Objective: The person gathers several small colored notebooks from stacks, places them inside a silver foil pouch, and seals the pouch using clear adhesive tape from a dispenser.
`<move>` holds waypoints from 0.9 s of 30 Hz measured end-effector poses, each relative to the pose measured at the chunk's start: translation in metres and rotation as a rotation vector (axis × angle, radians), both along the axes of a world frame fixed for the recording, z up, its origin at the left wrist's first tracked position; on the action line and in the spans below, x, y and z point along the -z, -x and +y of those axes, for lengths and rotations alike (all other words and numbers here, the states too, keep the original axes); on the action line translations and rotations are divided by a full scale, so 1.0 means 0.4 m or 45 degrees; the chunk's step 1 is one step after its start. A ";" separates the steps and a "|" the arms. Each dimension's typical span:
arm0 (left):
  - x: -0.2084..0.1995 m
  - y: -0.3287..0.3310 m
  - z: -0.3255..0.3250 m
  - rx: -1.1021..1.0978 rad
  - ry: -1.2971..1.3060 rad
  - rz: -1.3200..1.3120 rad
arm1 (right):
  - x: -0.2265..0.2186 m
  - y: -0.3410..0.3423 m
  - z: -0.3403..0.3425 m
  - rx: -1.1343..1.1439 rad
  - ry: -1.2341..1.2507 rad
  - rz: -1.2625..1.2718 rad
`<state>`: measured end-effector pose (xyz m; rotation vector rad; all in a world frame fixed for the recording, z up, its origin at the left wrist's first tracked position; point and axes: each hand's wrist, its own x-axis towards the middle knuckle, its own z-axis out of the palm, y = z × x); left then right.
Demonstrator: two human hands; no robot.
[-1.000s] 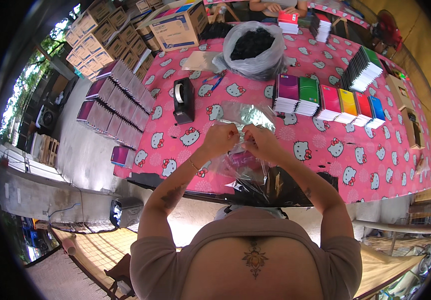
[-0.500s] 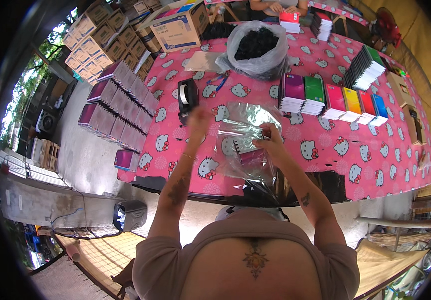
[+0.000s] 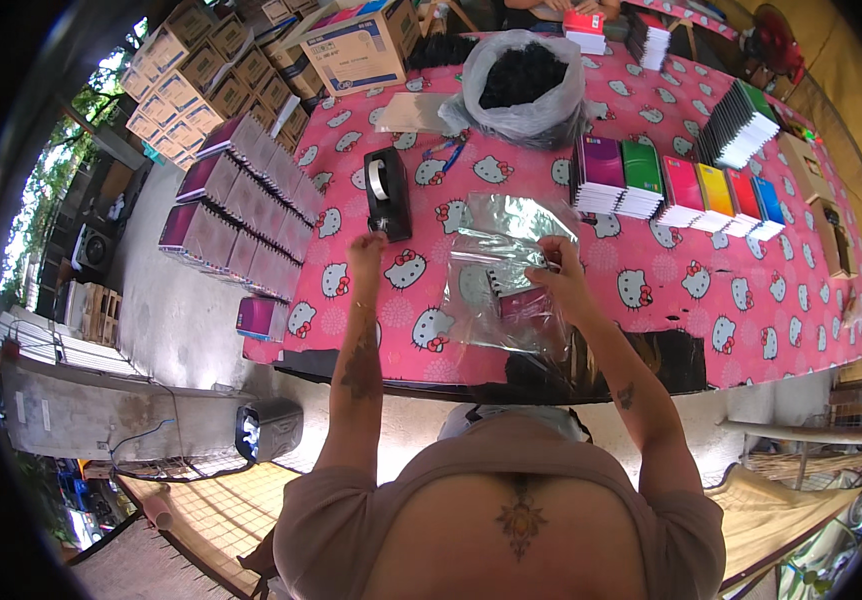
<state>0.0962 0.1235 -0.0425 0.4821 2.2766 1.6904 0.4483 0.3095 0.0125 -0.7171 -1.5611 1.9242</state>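
Observation:
My right hand [image 3: 559, 268] pinches the upper part of a clear plastic bag [image 3: 476, 290] lying near the table's front edge. Inside or beneath the plastic is a spiral-bound notebook with a purple cover [image 3: 528, 305]; the glare hides which. At the near end of a black tape dispenser [image 3: 387, 195], my left hand [image 3: 365, 252] has its fingers closed, the fingertips touching or almost touching the dispenser. Whether a strip of tape is between them is too small to make out. The dispenser carries a light-coloured tape roll [image 3: 377, 180].
Notebook stacks in several colours [image 3: 686, 190] stand at right. Wrapped purple notebooks [image 3: 231, 215] are piled at left. A plastic bag of black coils [image 3: 523, 85], pens [image 3: 451, 152] and a carton [image 3: 356, 50] lie farther back. Another person's hands [image 3: 561, 8] are at the far side.
My left hand has moved from the right of the dispenser's near end to its left and is less blurred. My right hand keeps its hold on the plastic bag. The view has shifted slightly.

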 end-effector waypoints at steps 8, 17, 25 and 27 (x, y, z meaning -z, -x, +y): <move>-0.389 -0.289 0.224 1.406 0.267 0.824 | 0.014 -0.022 0.012 0.048 0.032 0.007; -0.171 -0.221 0.410 1.955 0.810 0.717 | -0.006 0.009 -0.024 -0.028 -0.027 -0.003; -0.200 -0.427 0.333 1.424 0.513 1.019 | 0.003 -0.040 0.016 0.020 0.038 0.092; -0.240 -0.533 0.251 1.091 0.535 1.570 | -0.001 -0.044 -0.006 0.082 0.272 0.227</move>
